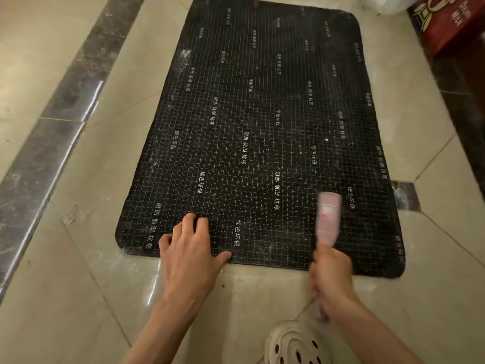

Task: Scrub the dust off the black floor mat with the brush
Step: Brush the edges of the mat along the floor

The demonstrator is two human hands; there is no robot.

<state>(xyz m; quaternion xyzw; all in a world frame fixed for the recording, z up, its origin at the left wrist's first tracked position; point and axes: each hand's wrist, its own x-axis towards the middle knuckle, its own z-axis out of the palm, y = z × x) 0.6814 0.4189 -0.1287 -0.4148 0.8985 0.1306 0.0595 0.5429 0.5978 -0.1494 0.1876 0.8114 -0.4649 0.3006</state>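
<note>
Right hand [331, 271] grips blurred pink brush [328, 219] on gridded black mat [262, 127].

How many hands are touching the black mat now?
1. The left hand presses flat on the mat near its front edge. The right hand grips the brush instead.

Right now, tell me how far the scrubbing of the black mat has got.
Early to midway, by the look of it. Done: nothing looks clearly finished. In hand: the right hand grips the pink brush, blurred over the black mat's near right corner, while the left hand presses flat on the near edge. Left: pale dust shows along the left edge and far corners.
</note>
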